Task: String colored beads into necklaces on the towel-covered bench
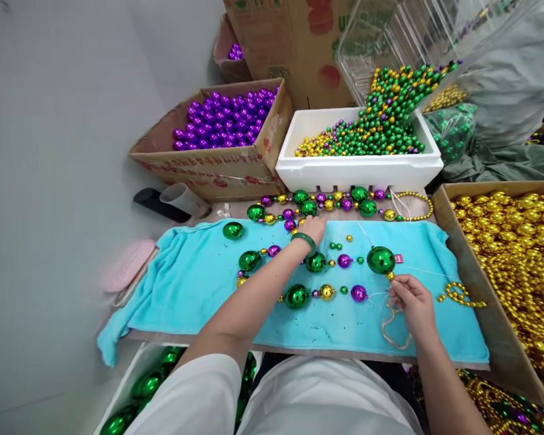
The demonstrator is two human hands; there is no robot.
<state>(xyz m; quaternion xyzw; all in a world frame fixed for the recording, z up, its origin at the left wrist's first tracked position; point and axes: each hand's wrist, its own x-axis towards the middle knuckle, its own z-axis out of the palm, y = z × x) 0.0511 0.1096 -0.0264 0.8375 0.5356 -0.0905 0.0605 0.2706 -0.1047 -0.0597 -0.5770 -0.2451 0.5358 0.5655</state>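
Note:
My right hand [412, 299] pinches a small gold bead [390, 276] just below a large green bead [381, 260]. White string runs up and right from that green bead, and a looped cord [390, 338] hangs under my fingers. My left hand [312, 229], with a green bangle [304, 241] on its wrist, reaches to the towel's far edge beside a finished-looking bead strand [329, 205]. Its fingers are curled, and their tips are hidden. Between my arms lies a strand of green, gold and purple beads [296, 296], partly covered by my left forearm.
A turquoise towel [185, 290] covers the table. Behind stand a carton of purple beads [199, 158] and a white foam box [358, 169] of small mixed beads. A carton of gold beads [494, 272] is at right. A loose green bead [233, 230] and a pink case [129, 266] are at left.

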